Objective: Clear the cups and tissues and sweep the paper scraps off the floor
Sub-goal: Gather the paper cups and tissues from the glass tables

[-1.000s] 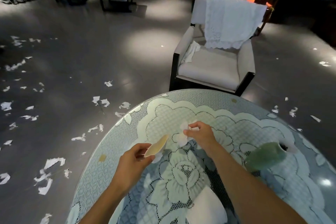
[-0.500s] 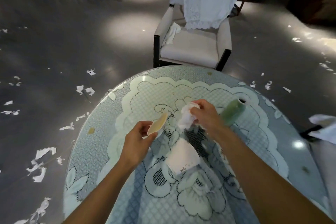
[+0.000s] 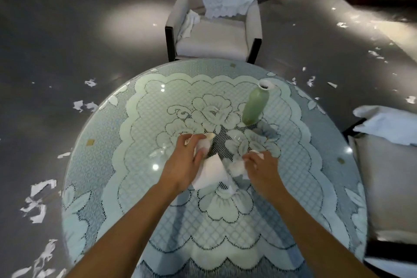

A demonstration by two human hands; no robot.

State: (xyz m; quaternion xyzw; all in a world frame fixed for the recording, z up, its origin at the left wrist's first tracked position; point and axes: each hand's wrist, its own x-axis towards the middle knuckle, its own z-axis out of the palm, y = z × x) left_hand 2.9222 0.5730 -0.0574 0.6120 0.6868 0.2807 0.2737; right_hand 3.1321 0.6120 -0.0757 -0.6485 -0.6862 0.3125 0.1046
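Observation:
My left hand [image 3: 185, 160] grips a small paper cup [image 3: 209, 136] with a tan inside, and a white tissue [image 3: 200, 147] is pressed against it under my fingers. Just below that hand a white paper cup [image 3: 209, 174] lies on its side on the round table [image 3: 94, 165]. My right hand [image 3: 259, 166] rests to the right of this cup, its fingers curled round a crumpled white tissue [image 3: 237, 167]. Torn paper scraps [image 3: 37, 201] lie on the grey floor left of the table, and more scraps [image 3: 311, 80] lie on the right.
A green vase [image 3: 255, 106] stands on the table beyond my right hand. A pale armchair [image 3: 214, 38] with a white lace cloth over its back faces the table's far edge. Another cushioned chair [image 3: 388, 187] stands close on the right.
Both hands have come down and nearer to me, beside the lying white cup. The tissue my right hand held up now sits at the cup in my left hand; my right hand grips another tissue.

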